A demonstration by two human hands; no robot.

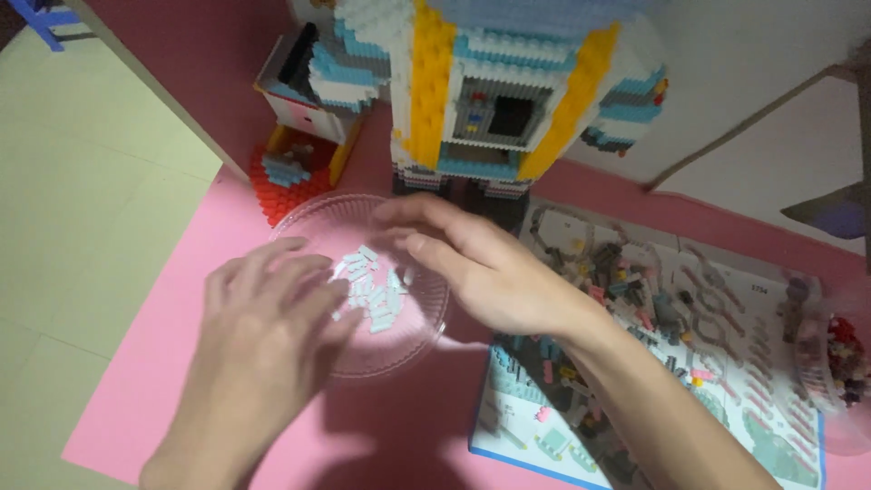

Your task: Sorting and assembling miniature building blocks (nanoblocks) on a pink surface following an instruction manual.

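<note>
A clear plastic plate (313,216) lies on the pink mat and holds several small pale blue bricks (374,292). My left hand (263,318) rests over the plate's near left rim, fingers spread toward the bricks. My right hand (472,268) reaches in from the right, fingertips hovering over the plate's far side. Both hands are blurred; neither clearly holds a brick. Behind the plate stands a large brick-built model (490,82) in white, yellow and light blue.
An instruction sheet (744,390) strewn with several loose small bricks lies to the right. A clear bag of red and dark pieces (844,363) sits at the far right edge. A red brick base (272,186) sits left of the model. The pink mat (163,363) ends at pale floor tiles on the left.
</note>
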